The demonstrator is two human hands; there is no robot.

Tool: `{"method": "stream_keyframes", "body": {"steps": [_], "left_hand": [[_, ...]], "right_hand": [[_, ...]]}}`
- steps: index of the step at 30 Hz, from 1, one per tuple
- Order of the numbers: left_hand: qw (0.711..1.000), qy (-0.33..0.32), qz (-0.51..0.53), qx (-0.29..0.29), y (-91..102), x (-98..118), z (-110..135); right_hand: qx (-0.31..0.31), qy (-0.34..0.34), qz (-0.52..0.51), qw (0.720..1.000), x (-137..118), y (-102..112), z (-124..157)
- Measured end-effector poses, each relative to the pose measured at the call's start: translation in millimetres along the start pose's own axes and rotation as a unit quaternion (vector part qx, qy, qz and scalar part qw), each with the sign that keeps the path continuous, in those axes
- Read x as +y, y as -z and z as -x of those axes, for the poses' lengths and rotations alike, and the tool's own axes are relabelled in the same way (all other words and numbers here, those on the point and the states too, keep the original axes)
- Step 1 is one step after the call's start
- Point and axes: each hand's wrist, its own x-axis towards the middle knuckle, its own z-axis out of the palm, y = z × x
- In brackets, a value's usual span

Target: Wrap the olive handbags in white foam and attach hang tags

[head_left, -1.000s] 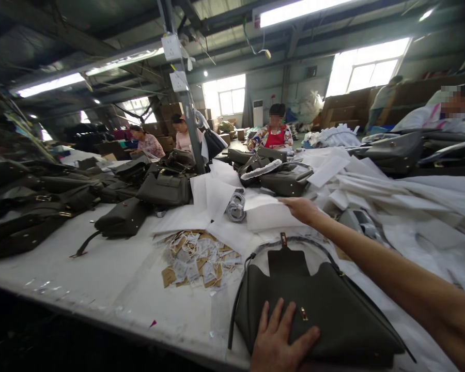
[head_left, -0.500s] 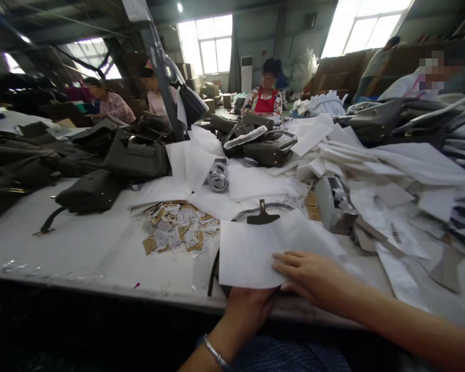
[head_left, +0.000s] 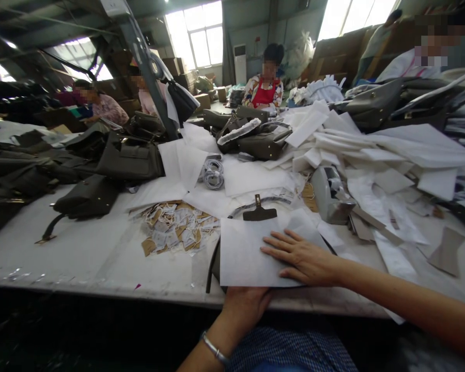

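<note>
A white foam sheet (head_left: 242, 250) lies over a dark handbag (head_left: 216, 263) at the table's front edge. My right hand (head_left: 298, 257) rests flat on the sheet, fingers spread. Below the sheet's near edge is my left hand (head_left: 246, 305); its fingers reach under the sheet at the bag and are hidden. The bag's dark flap tab (head_left: 259, 213) with a metal fitting shows beyond the sheet, beside a wrapped handle (head_left: 240, 206).
Paper tags with strings (head_left: 174, 227) lie in a pile to the left. A grey tape dispenser (head_left: 331, 195) stands right, near stacked foam sheets (head_left: 356, 142). Dark bags (head_left: 87, 195) cover the left side. A co-worker in a red apron (head_left: 265, 93) sits across the table.
My right hand has moved from the sheet's near right edge farther onto it, and its fingers have spread. The sheet now lies flatter. My left hand stays below the edge.
</note>
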Motion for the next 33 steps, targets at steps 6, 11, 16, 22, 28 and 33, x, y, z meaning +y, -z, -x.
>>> {"method": "stream_keyframes", "body": {"steps": [6, 11, 16, 22, 28, 33], "left_hand": [[1.0, -0.009, -0.014, -0.008, 3.8, 0, -2], [0.998, -0.011, -0.034, -0.043, 16.6, 6, -1], [0.999, -0.004, 0.001, -0.052, 66.3, 42, 4], [0.997, -0.021, 0.072, -0.014, 85.5, 38, -44], [0.999, -0.02, 0.029, -0.019, 34.4, -27, -53], [0.999, -0.012, 0.051, -0.001, 30.7, -26, -43]], "right_hand": [[0.03, 0.01, 0.0, 0.999, 5, 2, 2], [0.031, 0.016, 0.027, 0.999, 7, -1, 5], [0.072, 0.038, 0.04, 0.996, 12, -12, 7], [0.077, 0.032, 0.04, 0.996, 13, -15, 8], [0.102, 0.029, -0.011, 0.994, 11, -15, 13], [0.128, 0.049, -0.027, 0.99, 10, -14, 14]]}}
